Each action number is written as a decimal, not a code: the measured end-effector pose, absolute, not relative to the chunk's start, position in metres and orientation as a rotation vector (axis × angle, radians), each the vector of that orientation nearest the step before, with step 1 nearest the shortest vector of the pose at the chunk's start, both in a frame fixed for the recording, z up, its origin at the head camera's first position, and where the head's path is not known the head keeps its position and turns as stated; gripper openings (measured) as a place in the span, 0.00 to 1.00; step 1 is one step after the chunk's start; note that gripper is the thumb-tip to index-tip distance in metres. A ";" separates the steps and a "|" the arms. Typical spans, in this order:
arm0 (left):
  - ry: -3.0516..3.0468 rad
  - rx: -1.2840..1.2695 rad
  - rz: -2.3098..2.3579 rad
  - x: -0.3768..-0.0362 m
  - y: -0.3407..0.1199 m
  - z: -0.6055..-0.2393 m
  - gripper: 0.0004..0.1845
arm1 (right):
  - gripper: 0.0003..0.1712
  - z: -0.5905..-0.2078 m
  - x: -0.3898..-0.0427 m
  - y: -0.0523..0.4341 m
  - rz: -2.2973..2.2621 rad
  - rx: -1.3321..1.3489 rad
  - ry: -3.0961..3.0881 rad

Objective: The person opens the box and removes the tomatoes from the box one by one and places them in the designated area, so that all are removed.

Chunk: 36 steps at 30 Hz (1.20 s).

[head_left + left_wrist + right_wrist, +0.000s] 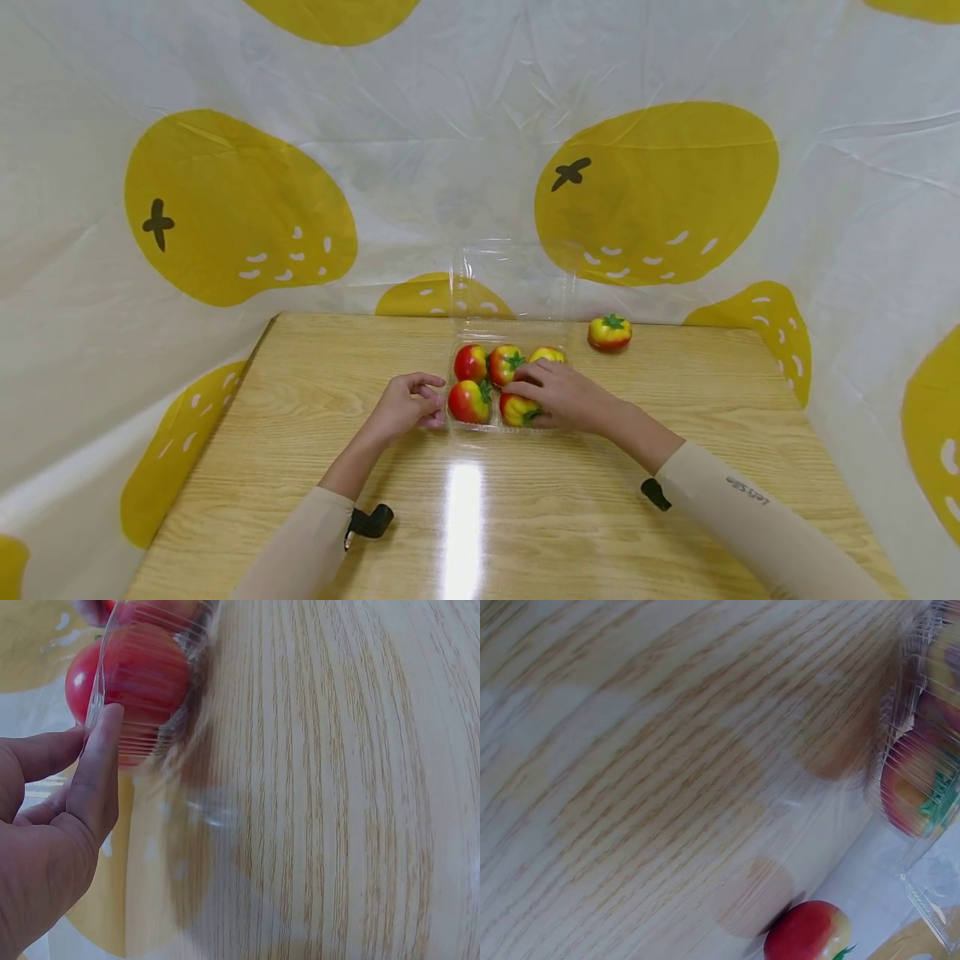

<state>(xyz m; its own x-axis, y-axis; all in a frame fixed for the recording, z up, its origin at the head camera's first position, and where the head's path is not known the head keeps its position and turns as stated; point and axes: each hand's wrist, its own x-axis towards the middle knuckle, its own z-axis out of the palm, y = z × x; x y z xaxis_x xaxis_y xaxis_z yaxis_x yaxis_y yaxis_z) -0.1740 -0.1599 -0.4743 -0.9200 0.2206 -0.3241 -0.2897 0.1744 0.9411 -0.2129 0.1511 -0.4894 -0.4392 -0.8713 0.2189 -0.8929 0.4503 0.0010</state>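
Head view. Wooden table (315, 467), fruit-print cloth (240, 208) behind and at both sides. Clear box (507, 333) at table centre, lid up at 12 o'clock. Five tomatoes seated inside: three in the far row, two in the near row. Right hand (564, 397) laid over the box's near right corner, fingers curled on the near-right tomato (519, 410), seemingly just setting it in; whether gripping or only resting on it, hard to say. Left hand (405, 407) at the box's 9 o'clock side, fingertips pinching the rim. One loose tomato (609, 332) on the table at 2 o'clock from the box, well apart from both hands.

Left wrist view. Thumb (101, 776) pressed flat against the ribbed box wall, fingers behind it, a red tomato (135, 675) showing through the plastic. Steadying grip on the edge, by the look of it.

Right wrist view. Right hand itself out of frame. Box wall (900, 765) at 3 o'clock with a tomato behind it, loose tomato again at 5 o'clock on bare wood.

Progress, as a judgement: packing nearly complete. Five in, one out. Sixth place apparently under the right hand, not visible. Lid open, not yet folded down.
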 end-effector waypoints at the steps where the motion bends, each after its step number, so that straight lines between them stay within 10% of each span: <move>1: 2.072 -0.057 1.800 -0.172 -0.159 -0.471 0.20 | 0.40 -0.490 -0.213 0.151 0.190 1.555 -2.500; 36: 2.111 -0.106 1.817 -0.181 -0.160 -0.497 0.18 | 0.38 -0.468 -0.196 0.155 0.505 1.504 -2.369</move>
